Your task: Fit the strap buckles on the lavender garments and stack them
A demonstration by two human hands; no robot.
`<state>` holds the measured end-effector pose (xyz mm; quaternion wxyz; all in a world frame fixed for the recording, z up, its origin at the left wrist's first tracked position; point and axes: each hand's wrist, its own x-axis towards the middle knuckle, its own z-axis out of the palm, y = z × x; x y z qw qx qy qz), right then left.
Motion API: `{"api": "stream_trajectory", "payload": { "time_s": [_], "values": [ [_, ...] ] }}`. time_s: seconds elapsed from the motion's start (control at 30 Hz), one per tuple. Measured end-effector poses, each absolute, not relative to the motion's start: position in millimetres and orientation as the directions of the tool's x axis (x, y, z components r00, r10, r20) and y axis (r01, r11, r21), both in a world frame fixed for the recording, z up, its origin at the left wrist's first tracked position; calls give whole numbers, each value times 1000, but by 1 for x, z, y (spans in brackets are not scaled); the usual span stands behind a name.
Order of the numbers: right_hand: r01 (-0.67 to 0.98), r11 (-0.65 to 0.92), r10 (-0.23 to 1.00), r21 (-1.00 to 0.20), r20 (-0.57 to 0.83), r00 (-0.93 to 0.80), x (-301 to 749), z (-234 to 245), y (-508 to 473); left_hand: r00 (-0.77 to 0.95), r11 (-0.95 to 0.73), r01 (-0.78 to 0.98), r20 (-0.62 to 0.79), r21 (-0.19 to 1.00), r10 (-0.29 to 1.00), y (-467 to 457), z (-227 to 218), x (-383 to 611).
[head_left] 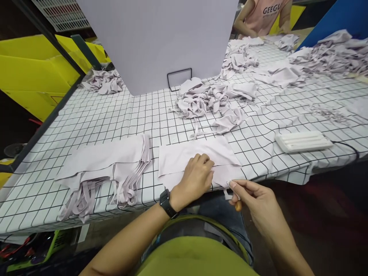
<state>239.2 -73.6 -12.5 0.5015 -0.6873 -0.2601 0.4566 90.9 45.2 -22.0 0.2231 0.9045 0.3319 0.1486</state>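
Observation:
A pale pinkish fabric piece (195, 151) lies folded flat at the table's front edge. My left hand (198, 172), wearing a black watch on the wrist, rests on it with fingers curled down against the cloth. At the piece's lower right corner, my right hand (250, 193) pinches the fabric edge between thumb and forefinger. A narrow pale strap (227, 194) hangs beside those fingertips. Held under the curled lower fingers of that hand is a small tool with an orange-brown handle (238, 206); its working end is hidden. To the left lies a neat stack of similar pieces (106, 157) with dangling straps.
Behind the piece lies a crumpled fabric pile (207, 97) on the checked tablecloth (138, 119). A white panel (161, 42) stands at the back. On the right are a white corded device (304, 141) and more fabric heaps (336, 53). Across the table is another person (264, 19).

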Motion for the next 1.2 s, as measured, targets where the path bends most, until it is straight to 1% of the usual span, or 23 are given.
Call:
{"api": "stream_trajectory", "payload": {
  "time_s": [0.07, 0.13, 0.2, 0.3, 0.4, 0.47, 0.53, 0.63, 0.83, 0.97, 1.2],
  "values": [
    [-159, -347, 798, -925, -379, 468, 241, -16, -67, 751, -712, 596, 57, 372, 658, 52, -24, 98],
    [-208, -333, 788, -920, -393, 474, 241, -18, -60, 747, -720, 617, 51, 318, 663, 56, -25, 103],
    [-248, -317, 784, -916, -400, 475, 241, -21, -52, 737, -716, 622, 70, 318, 672, 58, -28, 106],
    [-299, -295, 772, -907, -411, 484, 238, -23, -40, 713, -696, 602, 129, 391, 689, 58, -33, 107],
    [-370, -289, 740, -883, -451, 499, 233, -24, -30, 683, -697, 539, 239, 473, 690, 58, -38, 105],
    [-412, -277, 718, -868, -472, 512, 231, -25, -26, 671, -721, 490, 316, 490, 671, 57, -41, 104],
    [-440, -254, 703, -862, -477, 528, 230, -26, -23, 671, -754, 451, 377, 477, 639, 56, -43, 104],
    [-464, -232, 691, -855, -481, 539, 231, -27, -19, 676, -793, 430, 428, 432, 599, 55, -44, 105],
    [-487, -250, 681, -837, -510, 526, 230, -24, -16, 718, -850, 432, 455, 301, 526, 54, -43, 107],
    [-518, -283, 682, -807, -549, 483, 228, -22, -15, 742, -877, 425, 470, 222, 478, 54, -43, 108],
    [-530, -274, 629, -802, -567, 533, 233, -23, -14, 743, -871, 443, 458, 211, 488, 53, -44, 109]
  ]
}}
